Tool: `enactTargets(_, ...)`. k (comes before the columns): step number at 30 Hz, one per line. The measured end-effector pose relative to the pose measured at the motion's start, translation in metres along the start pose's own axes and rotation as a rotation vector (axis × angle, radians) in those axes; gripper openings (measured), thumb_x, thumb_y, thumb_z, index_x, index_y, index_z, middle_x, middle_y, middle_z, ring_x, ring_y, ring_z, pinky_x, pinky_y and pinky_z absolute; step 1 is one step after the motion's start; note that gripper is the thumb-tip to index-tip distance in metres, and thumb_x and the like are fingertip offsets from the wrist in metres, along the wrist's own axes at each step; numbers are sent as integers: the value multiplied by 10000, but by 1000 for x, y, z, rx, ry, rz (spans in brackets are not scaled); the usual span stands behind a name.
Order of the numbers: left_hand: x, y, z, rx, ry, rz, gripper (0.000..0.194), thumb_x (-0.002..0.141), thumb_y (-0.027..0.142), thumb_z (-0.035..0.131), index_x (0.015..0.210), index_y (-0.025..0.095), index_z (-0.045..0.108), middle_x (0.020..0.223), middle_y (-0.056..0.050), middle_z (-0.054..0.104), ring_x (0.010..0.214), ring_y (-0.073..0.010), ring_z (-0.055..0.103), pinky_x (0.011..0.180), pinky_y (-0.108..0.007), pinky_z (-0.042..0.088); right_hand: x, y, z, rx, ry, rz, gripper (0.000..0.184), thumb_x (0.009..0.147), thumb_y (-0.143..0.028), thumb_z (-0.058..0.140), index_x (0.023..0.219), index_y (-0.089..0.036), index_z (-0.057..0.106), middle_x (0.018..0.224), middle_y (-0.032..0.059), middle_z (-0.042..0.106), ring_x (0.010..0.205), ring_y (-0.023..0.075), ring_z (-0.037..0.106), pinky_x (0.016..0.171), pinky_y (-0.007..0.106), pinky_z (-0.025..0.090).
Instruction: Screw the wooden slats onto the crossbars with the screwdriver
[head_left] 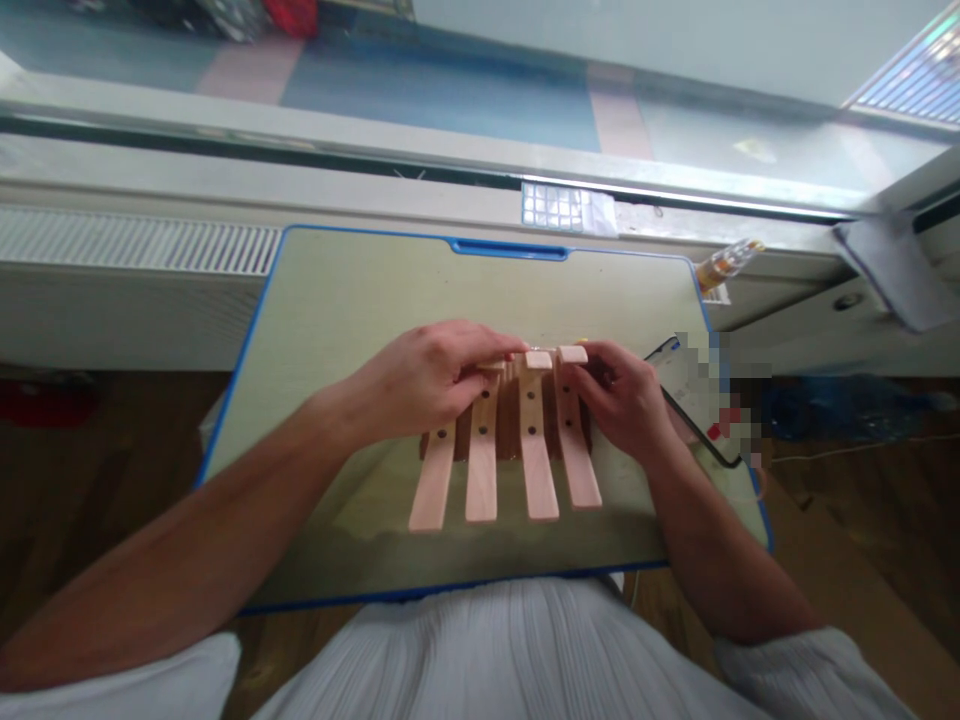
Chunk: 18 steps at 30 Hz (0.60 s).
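Note:
In front of me is a wooden rack, a brown board crossed by several pale wooden slats. Each slat bears dark round spots, either screws or holes, and its lower end juts toward me. My left hand curls over the upper left part, with fingers and thumb closed on the top of a slat. At the upper right end, my right hand grips beside the rightmost slat, thumb to the front. Its other fingertips are hidden behind the rack.
The rack is over a pale tabletop with a blue rim. A phone, partly pixelated, lies at the right. Past the right corner is a bottle. A white radiator and window sill run along the far side.

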<state>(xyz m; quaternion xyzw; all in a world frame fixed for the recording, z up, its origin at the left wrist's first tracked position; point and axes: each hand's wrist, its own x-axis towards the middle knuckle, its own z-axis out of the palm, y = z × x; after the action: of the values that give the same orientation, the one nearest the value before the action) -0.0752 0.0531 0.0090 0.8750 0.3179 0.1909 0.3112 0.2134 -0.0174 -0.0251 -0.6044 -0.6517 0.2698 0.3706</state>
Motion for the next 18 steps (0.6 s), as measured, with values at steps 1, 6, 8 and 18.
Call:
enactTargets(1,0,0,0,-2,1,9,525,1005,212,585,1485,288,784,1423,-23,840,1325,-266,785,1271,-409,579,0,-1,-1,-5,4,-1,149,1013,-351,733,1095,-251,806,902,30,790,803,214,702,759,341,528)
enactTargets(6,0,1,-3,-4,-2,15,504,1011,216,585,1465,288,792,1407,-23,845,1309,-261,791,1270,-399,575,0,3,-16,15,-43,45,165,1007,-365,747,1104,-239,794,875,17,782,766,202,683,735,336,514)
enactTargets(8,0,1,-3,-11,-8,-2,498,1013,222,591,1460,309,793,1400,-18,846,1310,-265,791,1265,-405,580,0,6,-21,34,-85,74,177,1020,-387,736,1107,-246,797,891,19,794,776,208,690,734,342,515)
enactTargets(18,-4,0,-5,-25,-13,31,497,1017,191,614,1471,313,775,1395,-11,849,1289,-254,799,1234,-401,599,-3,-3,-5,-10,-55,-28,152,1060,-333,701,1137,-249,800,1022,46,835,898,225,733,830,364,557)
